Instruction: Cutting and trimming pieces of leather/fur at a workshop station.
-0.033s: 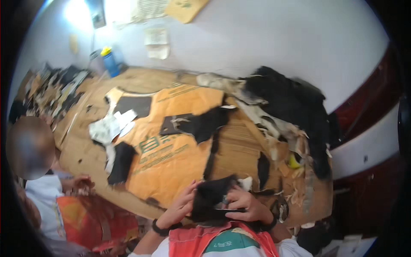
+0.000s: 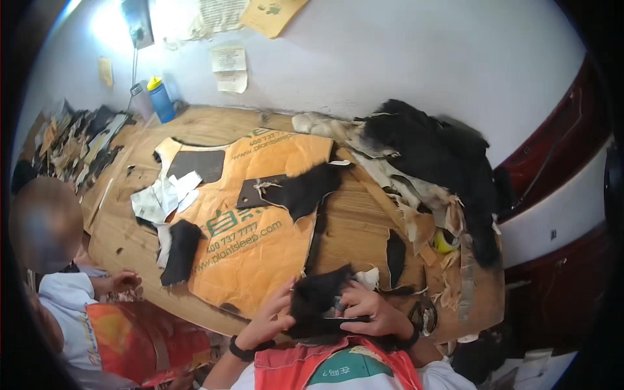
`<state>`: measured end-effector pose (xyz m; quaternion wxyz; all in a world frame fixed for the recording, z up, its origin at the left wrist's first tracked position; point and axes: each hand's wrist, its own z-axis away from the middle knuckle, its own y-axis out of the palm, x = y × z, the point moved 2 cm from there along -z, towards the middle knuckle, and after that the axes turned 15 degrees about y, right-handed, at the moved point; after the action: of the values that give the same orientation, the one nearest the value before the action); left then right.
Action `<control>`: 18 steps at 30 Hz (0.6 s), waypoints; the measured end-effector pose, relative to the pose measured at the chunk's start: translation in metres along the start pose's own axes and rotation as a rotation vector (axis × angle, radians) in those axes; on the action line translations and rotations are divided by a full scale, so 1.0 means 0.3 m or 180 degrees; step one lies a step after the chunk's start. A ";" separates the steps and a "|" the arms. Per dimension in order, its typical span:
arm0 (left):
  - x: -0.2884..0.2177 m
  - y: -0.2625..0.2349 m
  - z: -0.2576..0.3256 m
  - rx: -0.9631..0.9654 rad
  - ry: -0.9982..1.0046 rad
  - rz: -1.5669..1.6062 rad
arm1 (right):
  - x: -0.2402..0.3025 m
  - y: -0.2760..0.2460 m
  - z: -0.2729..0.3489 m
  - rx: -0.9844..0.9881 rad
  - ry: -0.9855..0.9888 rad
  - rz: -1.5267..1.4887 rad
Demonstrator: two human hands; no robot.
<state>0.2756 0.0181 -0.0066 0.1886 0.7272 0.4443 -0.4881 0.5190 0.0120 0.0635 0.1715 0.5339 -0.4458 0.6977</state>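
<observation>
A black fur piece (image 2: 322, 292) lies at the table's near edge, close against my body. My left hand (image 2: 273, 315) holds its left side, with fingers bent over that edge. On the other side my right hand (image 2: 363, 309) has its fingers curled and pressed onto the fur. A small grey metallic bit (image 2: 340, 304) shows at the right fingers; I cannot make out whether it is a ring or a tool. Just beyond the right hand sits a white scrap (image 2: 368, 278). Scissors (image 2: 426, 316) with dark handles rest right of that hand.
An orange paper pattern (image 2: 260, 247) covers the table's middle, bearing black fur pieces (image 2: 305, 192) and white scraps (image 2: 159, 198). Black hides (image 2: 435, 156) heap at the right, near a yellow-green round thing (image 2: 446, 242). Scraps pile (image 2: 84, 140) far left. Another person (image 2: 71, 292) sits left.
The view has shifted slightly and become sharper. Both hands keep nearly the same hold on the black fur piece.
</observation>
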 end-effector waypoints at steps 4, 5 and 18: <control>-0.002 0.019 0.014 0.0079 -0.1147 0.0628 | -0.010 0.000 0.059 -0.0224 0.0319 -0.0273; 0.002 0.032 0.005 0.0135 -0.1367 0.0731 | -0.026 0.005 0.081 -0.0207 0.0481 -0.0269; -0.015 0.047 0.000 0.0076 -0.0849 0.0563 | -0.014 0.005 0.054 0.0089 0.0577 -0.0244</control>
<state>0.2869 0.0085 -0.0049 0.2795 0.6944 0.3438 -0.5670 0.5290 -0.0009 0.0595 0.2303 0.4875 -0.3979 0.7423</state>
